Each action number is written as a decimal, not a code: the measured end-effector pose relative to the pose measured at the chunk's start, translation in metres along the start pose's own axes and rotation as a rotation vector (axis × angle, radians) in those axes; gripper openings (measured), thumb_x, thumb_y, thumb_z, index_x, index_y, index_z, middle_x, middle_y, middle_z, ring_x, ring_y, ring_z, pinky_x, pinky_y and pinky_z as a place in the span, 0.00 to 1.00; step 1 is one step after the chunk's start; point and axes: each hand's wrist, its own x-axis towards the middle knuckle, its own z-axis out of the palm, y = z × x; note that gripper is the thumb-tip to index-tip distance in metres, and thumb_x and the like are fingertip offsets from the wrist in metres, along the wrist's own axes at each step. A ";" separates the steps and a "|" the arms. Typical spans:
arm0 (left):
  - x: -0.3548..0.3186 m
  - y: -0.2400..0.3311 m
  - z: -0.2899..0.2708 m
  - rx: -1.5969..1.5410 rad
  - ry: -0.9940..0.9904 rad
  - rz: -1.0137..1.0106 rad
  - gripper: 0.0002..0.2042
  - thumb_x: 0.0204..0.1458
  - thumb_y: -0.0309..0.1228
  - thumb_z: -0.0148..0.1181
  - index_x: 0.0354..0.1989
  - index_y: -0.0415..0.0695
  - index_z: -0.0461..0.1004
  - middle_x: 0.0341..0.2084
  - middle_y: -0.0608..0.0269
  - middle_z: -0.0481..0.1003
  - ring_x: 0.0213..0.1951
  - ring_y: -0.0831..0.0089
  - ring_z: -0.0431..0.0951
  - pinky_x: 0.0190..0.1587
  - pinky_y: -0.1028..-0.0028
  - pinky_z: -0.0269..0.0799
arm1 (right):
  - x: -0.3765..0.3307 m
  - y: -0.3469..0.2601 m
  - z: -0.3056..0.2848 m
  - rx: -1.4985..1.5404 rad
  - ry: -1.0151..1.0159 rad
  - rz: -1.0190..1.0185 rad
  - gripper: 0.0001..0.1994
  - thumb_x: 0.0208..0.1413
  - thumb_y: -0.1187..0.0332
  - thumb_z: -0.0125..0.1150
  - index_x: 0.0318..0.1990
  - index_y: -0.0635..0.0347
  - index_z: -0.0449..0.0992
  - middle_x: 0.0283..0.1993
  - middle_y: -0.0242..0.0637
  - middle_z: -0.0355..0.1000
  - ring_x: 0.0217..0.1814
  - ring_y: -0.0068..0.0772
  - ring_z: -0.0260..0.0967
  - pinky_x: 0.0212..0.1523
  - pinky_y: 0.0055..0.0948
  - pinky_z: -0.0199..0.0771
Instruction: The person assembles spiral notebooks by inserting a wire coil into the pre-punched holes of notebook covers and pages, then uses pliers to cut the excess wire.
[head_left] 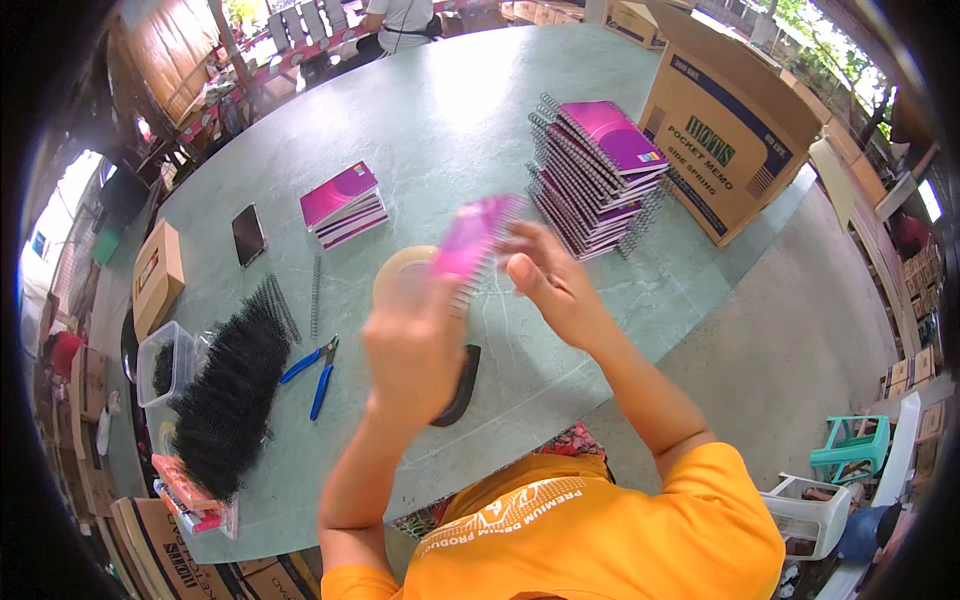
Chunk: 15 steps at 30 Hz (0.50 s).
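A wide, pale green stone-patterned table fills the room in front of the person in the orange shirt. At its far right corner stands a large brown cardboard carton with a dark blue printed label band and green lettering on its side. Just beside it, to the left, rises a tall leaning stack of magenta spiral-bound notebooks. A shorter stack of unbound magenta booklets lies further left, near a dark flat phone. On the near left, a bushy heap of black wire binding coils spreads beside a clear plastic tub, and a small brown box with an orange-red label sits behind that. Blue-handled cutting pliers lie between the coils and the hands.

The left hand, blurred, is closed around a small magenta notebook held above the table. The right hand is half open, fingers touching the notebook's coiled edge.
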 end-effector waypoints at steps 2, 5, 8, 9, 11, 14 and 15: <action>-0.002 0.015 0.008 -0.079 -0.049 0.162 0.20 0.39 0.27 0.66 0.44 0.45 0.73 0.42 0.53 0.72 0.43 0.54 0.71 0.44 0.62 0.68 | 0.004 -0.008 -0.004 0.130 -0.065 0.118 0.29 0.51 0.53 0.63 0.52 0.66 0.65 0.45 0.45 0.71 0.43 0.32 0.70 0.43 0.30 0.70; -0.004 0.028 0.005 -0.112 -0.012 0.277 0.23 0.39 0.30 0.67 0.48 0.47 0.72 0.49 0.54 0.68 0.50 0.54 0.67 0.50 0.60 0.65 | 0.032 -0.051 -0.029 -0.183 0.127 -0.010 0.32 0.49 0.59 0.66 0.57 0.67 0.63 0.45 0.43 0.71 0.43 0.29 0.69 0.46 0.28 0.70; -0.009 0.008 0.005 -0.117 0.098 0.192 0.22 0.39 0.28 0.68 0.47 0.46 0.73 0.50 0.54 0.67 0.51 0.55 0.67 0.51 0.61 0.65 | 0.071 -0.115 -0.091 -0.173 0.158 -0.143 0.34 0.46 0.59 0.68 0.59 0.66 0.63 0.42 0.41 0.73 0.38 0.30 0.73 0.43 0.26 0.73; -0.010 -0.001 0.005 -0.149 0.083 0.169 0.21 0.39 0.27 0.68 0.46 0.45 0.74 0.49 0.54 0.68 0.50 0.55 0.68 0.50 0.62 0.65 | 0.087 -0.125 -0.112 -0.143 0.046 -0.186 0.34 0.46 0.59 0.68 0.59 0.66 0.63 0.42 0.40 0.74 0.36 0.31 0.74 0.43 0.25 0.73; -0.016 -0.015 0.007 -0.213 0.056 0.118 0.19 0.40 0.26 0.68 0.45 0.44 0.74 0.47 0.54 0.69 0.48 0.55 0.69 0.48 0.62 0.67 | 0.115 -0.113 -0.149 -0.406 -0.058 0.017 0.31 0.48 0.60 0.67 0.58 0.65 0.65 0.43 0.40 0.74 0.40 0.31 0.73 0.44 0.25 0.73; -0.025 -0.019 0.017 -0.231 -0.015 0.087 0.15 0.45 0.29 0.64 0.43 0.44 0.74 0.46 0.52 0.69 0.47 0.54 0.69 0.48 0.61 0.67 | 0.132 -0.031 -0.198 -0.772 -0.028 0.130 0.23 0.55 0.60 0.59 0.54 0.66 0.69 0.46 0.39 0.73 0.46 0.26 0.69 0.47 0.24 0.68; -0.029 -0.023 0.020 -0.232 -0.030 0.080 0.15 0.45 0.29 0.64 0.43 0.44 0.74 0.45 0.52 0.69 0.46 0.54 0.70 0.47 0.61 0.67 | 0.132 -0.024 -0.195 -0.762 -0.028 0.138 0.26 0.55 0.58 0.59 0.56 0.67 0.68 0.51 0.46 0.72 0.52 0.32 0.69 0.52 0.27 0.66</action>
